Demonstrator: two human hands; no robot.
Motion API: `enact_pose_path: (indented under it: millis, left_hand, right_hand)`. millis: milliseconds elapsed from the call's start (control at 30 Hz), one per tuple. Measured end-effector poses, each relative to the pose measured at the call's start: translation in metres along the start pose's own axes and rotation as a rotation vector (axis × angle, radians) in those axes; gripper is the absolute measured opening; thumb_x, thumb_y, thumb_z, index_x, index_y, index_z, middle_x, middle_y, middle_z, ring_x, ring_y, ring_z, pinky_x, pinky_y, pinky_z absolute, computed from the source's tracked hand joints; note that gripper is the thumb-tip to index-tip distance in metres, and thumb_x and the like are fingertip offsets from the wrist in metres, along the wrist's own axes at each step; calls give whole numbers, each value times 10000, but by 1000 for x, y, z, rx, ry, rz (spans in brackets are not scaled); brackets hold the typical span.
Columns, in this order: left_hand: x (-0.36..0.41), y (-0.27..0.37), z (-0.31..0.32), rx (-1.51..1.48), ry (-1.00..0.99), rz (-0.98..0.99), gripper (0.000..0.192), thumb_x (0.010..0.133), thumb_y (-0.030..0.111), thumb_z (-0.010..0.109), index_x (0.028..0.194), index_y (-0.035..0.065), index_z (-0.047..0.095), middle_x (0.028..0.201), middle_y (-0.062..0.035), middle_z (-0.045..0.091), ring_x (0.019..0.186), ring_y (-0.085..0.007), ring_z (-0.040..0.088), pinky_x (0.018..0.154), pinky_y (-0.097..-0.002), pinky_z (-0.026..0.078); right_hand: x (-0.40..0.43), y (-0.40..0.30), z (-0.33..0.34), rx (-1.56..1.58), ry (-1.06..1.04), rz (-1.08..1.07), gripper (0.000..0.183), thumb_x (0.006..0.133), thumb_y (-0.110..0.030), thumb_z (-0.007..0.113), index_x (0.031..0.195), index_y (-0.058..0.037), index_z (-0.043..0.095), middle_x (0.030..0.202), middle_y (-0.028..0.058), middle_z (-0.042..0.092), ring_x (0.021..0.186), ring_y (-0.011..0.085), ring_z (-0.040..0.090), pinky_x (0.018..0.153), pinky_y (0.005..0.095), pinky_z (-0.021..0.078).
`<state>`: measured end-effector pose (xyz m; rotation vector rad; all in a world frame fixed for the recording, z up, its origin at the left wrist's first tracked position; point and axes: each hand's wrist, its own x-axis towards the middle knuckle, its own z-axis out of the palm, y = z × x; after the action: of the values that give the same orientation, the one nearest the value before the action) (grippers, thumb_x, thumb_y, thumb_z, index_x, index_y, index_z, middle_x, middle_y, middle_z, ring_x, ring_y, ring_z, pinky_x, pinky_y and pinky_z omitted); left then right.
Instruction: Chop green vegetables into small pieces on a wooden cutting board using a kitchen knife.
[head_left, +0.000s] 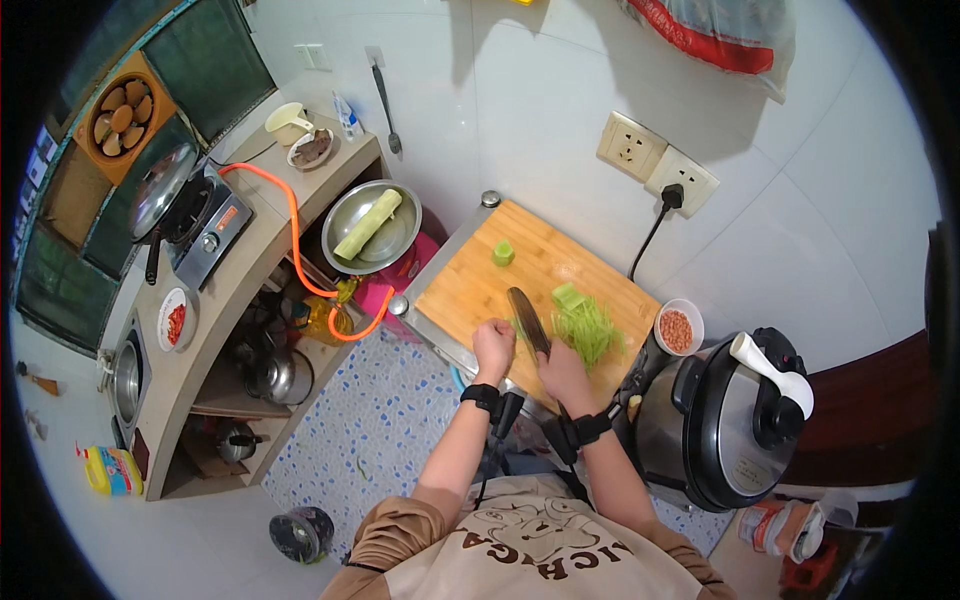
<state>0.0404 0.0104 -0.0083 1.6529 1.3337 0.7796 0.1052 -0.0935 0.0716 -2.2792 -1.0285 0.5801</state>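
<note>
My right hand (564, 369) grips a kitchen knife (529, 319), its blade pointing away from me over the bamboo cutting board (465, 289). Left of the blade, my left hand (493, 346) is curled at the board's near edge, against a small green piece that it mostly hides. To the right of the knife lies a heap of thin green shreds (589, 330), with pale green slices (568, 295) at its far side. A short chunk of green stem (503, 253) stands alone on the board's far left part.
A white bowl of peanuts (676, 331) and an electric pressure cooker (720, 420) adjoin the board's right side. Leftward, a steel basin (371, 226) holds a peeled stem (367, 225). An orange gas hose (295, 225) runs to the gas stove (210, 236).
</note>
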Motion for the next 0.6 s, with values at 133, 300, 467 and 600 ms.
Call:
enact_pose_path:
  millis: [133,300,467,600]
  left_hand:
    - [0,8,-3,-5,-38,-83,111,636,89,562,661,-16,588,585,-148,568,561,-241,573,556,-310,445]
    - [1,10,-8,-45,-58,-71,106,651,72,582,676,-30,587,576,-116,572,523,-186,569,521,-276,449]
    - [-1,11,-10,-98,-67,-80,90,648,53,565,659,-35,579,552,-119,563,506,-197,569,497,-279,446]
    - [-1,12,-10,-122,-81,-113,76,661,33,561,664,-41,580,545,-96,563,487,-162,565,471,-256,445]
  right_hand:
    - [6,7,8,-4,-22,49,242,754,-186,482,801,51,465,679,247,526,630,377,525,578,428,417]
    - [4,13,3,443,-96,229,250,755,-176,498,760,69,449,561,220,499,454,324,520,455,385,414]
    - [1,5,6,95,85,12,256,749,-193,507,759,57,456,606,216,516,529,347,530,503,394,420]
    - [-1,-6,2,-40,69,-30,256,743,-206,510,767,46,465,644,225,527,607,374,528,556,420,420]
